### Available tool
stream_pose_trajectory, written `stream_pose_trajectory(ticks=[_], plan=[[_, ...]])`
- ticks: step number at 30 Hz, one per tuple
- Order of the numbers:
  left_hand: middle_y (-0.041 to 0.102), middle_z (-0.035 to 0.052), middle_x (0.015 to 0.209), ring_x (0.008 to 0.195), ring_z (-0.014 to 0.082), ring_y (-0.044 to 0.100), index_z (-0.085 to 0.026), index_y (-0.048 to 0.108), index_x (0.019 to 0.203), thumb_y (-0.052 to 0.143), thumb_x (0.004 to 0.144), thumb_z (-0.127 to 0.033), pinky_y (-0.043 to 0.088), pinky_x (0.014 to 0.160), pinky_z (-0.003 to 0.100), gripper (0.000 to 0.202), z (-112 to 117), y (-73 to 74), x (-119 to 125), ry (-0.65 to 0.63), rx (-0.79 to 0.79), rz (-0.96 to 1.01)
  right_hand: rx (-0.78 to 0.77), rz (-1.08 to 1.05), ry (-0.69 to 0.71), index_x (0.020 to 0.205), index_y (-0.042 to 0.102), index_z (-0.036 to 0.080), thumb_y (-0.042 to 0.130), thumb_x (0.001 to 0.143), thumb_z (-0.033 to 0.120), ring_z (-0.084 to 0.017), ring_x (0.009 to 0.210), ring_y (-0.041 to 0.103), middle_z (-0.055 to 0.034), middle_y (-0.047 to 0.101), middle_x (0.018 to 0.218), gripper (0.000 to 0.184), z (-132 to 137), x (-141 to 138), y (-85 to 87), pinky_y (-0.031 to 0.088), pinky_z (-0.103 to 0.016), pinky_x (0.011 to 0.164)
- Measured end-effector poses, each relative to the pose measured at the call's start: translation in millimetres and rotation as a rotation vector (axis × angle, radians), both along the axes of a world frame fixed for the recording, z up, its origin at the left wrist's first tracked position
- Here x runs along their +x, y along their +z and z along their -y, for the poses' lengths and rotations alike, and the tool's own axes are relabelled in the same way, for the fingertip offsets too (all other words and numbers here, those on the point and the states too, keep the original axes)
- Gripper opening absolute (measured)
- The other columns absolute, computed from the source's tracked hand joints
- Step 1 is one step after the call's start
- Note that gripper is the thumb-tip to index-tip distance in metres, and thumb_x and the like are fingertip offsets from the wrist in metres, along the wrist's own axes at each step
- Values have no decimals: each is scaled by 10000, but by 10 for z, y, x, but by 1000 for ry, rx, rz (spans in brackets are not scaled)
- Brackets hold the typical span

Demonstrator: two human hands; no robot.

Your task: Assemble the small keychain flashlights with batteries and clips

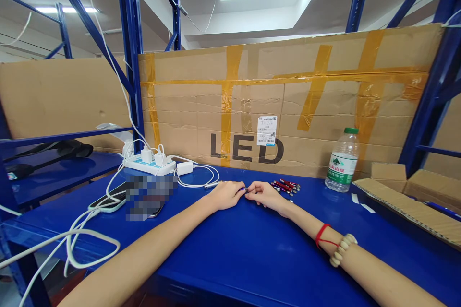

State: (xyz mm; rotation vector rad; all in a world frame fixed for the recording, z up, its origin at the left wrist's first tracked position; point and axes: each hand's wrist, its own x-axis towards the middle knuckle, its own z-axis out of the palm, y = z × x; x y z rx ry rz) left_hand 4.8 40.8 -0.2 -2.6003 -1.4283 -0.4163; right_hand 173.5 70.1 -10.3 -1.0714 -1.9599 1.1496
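Note:
My left hand [227,195] is closed around a slim pen [245,190], and only a short dark purple and pale end of it shows between the hands. My right hand [265,195] meets that end with thumb and forefinger pinched on it. Most of the pen is hidden by my fingers. Just behind my left hand a silvery pen-like stick [213,184] lies on the blue table [248,254]. To the right of my right hand sits a small pile of red and dark pens [287,185], several of them, with silver ends.
A water bottle [342,163] with a green cap stands at the back right, beside an open cardboard box [410,206] and white paper strips [367,207]. On the left are a power strip [150,164], white cables [77,230] and a phone [108,199]. A large cardboard panel [187,115] closes the back.

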Motion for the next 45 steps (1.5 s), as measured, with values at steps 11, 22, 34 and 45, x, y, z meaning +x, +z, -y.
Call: stream_pose_trajectory(ticks=[11,22,34,45], plan=[[668,48,934,841,225,645,-205,553,960,331,931,-274,475,717,306,234,4,7,4,10,-11,-2,-21,-15,-13,715,549,151,712,615,203,-42,445,429,50,565,580,198,15,-13,13,307,-170,400],[668,55,945,846,233,645,-197,554,957,319,933,-261,475,709,314,245,10,6,5,-7,3,1,-18,-29,10,727,550,148,755,565,254,-51,462,441,56,546,550,282,-7,3,-3,324,-185,435],[667,50,947,850,223,644,-204,548,958,321,932,-269,477,713,307,238,-3,-3,-1,-7,6,6,-11,-38,30,709,526,165,761,540,288,-46,405,376,105,444,430,315,-21,-1,-14,279,-190,419],[664,46,948,851,215,642,-207,544,952,322,931,-258,475,722,298,229,6,6,0,-8,-1,7,7,-23,24,714,514,167,724,580,265,-41,385,346,122,409,393,268,8,6,5,260,-184,408]])
